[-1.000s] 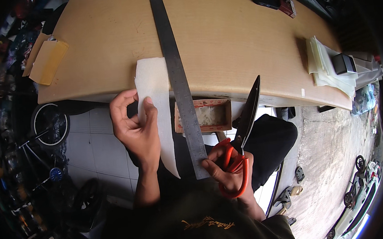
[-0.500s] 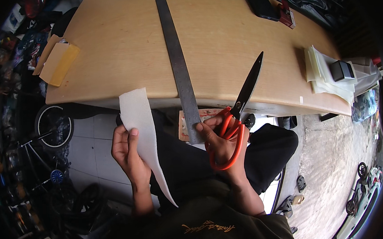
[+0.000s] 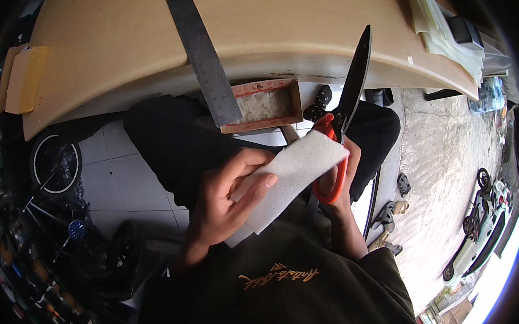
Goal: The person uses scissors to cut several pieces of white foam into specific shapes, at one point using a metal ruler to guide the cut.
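My left hand [image 3: 229,196] grips a white strip of sheet material [image 3: 293,180] between thumb and fingers, in front of my chest. The strip slants up to the right, its far end in front of the scissors' handles. In my right hand [image 3: 350,162] are large scissors [image 3: 352,79] with orange handles and dark blades pointing up, pressed together or nearly so. The white strip covers part of this hand. A long dark grey flat strip [image 3: 202,52] lies across the table and juts past its front edge, above my knee; neither hand touches it.
The wooden table [image 3: 298,17] has an opened yellow-brown carton [image 3: 25,78] at its left and pale sheets [image 3: 435,29] under a dark block [image 3: 465,32] at its right. Below its edge is a shallow box [image 3: 268,105] holding whitish scraps. A small wheel [image 3: 56,164] stands at left.
My left hand has brought the white strip right, over to the scissors. My right hand has let go of the dark strip's end and moved right. The view has shifted toward my lap.
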A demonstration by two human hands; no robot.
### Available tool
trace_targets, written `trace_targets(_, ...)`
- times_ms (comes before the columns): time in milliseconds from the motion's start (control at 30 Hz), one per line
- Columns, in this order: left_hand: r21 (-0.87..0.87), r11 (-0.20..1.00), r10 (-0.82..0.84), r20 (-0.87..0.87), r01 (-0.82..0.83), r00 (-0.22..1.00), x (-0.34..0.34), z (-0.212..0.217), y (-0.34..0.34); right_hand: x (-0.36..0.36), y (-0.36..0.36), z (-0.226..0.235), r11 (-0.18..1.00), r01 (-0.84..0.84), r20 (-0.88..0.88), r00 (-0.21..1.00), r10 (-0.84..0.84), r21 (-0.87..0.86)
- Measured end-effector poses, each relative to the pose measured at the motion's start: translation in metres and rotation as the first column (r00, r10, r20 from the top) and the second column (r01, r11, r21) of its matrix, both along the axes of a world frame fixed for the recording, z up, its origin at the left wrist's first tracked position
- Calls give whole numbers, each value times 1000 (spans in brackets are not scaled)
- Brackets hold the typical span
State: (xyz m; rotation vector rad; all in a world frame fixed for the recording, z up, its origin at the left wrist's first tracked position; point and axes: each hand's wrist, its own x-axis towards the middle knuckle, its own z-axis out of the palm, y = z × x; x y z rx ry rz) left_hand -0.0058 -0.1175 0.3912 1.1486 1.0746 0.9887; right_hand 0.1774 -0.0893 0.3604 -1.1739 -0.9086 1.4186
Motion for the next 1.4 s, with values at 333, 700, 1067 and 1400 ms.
trace_targets(333, -162, 987, -19, -9, 18, 1000, 14, -71, 59, 80, -65, -28, 888, -277, 217, 903, 371, -367)
trace_targets(700, -269, 908, -302, 110, 321, 947, 25, -68, 60, 51, -19, -58, 953, 22, -97, 994, -54, -301)
trace_targets(1067, -434, 817, -430, -19, 380, 903, -36, -91, 59, 77, 6, -45, 919, 239, 435, 896, -85, -314)
trace_targets(1400, -589, 778, 456, 293, -217, 840, -3, -159, 53, 61, -17, -68, 809, 460, 393, 865, -313, -366)
